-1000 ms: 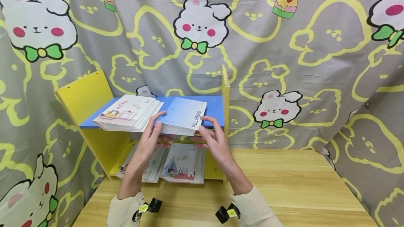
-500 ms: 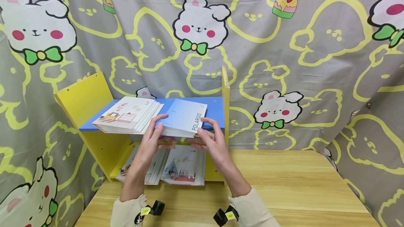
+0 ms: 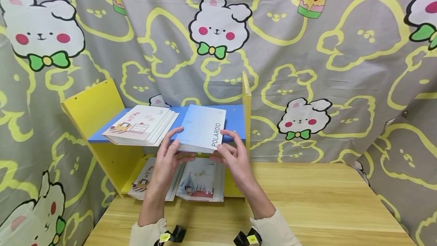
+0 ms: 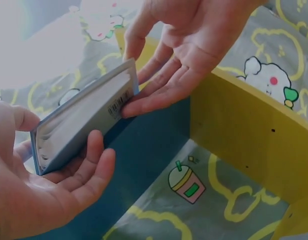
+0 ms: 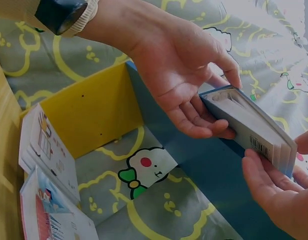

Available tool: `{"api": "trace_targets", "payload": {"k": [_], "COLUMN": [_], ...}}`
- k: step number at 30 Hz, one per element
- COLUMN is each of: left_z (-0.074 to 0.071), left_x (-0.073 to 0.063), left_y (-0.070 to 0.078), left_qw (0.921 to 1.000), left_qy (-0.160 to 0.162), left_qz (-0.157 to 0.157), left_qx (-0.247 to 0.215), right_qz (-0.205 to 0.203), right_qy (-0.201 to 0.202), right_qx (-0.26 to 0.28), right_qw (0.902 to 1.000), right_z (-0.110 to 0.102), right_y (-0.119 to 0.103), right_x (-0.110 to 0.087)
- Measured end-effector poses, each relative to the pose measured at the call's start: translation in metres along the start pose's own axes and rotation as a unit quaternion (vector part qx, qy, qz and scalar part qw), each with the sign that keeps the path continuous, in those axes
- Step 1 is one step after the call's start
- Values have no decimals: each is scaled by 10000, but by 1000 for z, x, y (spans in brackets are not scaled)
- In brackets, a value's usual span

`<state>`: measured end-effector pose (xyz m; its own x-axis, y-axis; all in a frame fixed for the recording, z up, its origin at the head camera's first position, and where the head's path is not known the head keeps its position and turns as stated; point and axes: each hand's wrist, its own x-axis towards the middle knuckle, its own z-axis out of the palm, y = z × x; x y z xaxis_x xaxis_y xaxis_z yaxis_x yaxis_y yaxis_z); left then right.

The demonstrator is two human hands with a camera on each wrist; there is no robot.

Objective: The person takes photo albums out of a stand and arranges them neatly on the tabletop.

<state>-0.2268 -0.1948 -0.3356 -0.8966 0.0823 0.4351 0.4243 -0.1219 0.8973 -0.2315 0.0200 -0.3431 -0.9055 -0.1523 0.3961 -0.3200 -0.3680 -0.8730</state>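
Note:
A pale blue and white photo album (image 3: 201, 126) marked POLAROID is held in both hands at the front of the blue upper shelf (image 3: 233, 115). My left hand (image 3: 165, 164) grips its left end, with fingers above and below. At the right end, my right hand (image 3: 237, 160) grips it the same way. The left wrist view shows the page edges of the album (image 4: 84, 112) and a barcode on its underside, with fingers spread beneath. Left of it on the shelf lies a thick white album (image 3: 140, 124) with a truck picture, its front overhanging the shelf edge.
Yellow side panels (image 3: 93, 101) flank the shelf. On the lower level lie a truck-picture album (image 3: 141, 181) and a tent-picture album (image 3: 198, 181), both reaching past its front edge. The wooden table (image 3: 307, 196) extends right; a patterned curtain (image 3: 273, 67) hangs behind.
The POLAROID album has tipped slightly, its cover facing the head camera more and its near edge lower. Both hands keep their hold on it. The other albums stay put.

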Motion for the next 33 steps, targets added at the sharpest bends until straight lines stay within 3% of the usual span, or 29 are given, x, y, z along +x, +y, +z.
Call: {"api": "trace_targets", "payload": {"k": [15,25,33], "left_z": [0,-2,0], "left_x": [-23,-33,-38], "left_y": [-15,-19,-23], "left_qw": [9977,9952,9941], "left_qy": [-345,-354,-108], "left_qz": [417,772,981], "left_qx": [-398,-483,-452], "right_qz": [-307,-431,-729], "right_qy": [3,41,35], "right_qx": [170,162,-87], "right_qw": [9994,9989,9973], "right_z": [-3,-3,-5], "right_y": [12,19,26], "right_x": [-14,-20,-29]}}
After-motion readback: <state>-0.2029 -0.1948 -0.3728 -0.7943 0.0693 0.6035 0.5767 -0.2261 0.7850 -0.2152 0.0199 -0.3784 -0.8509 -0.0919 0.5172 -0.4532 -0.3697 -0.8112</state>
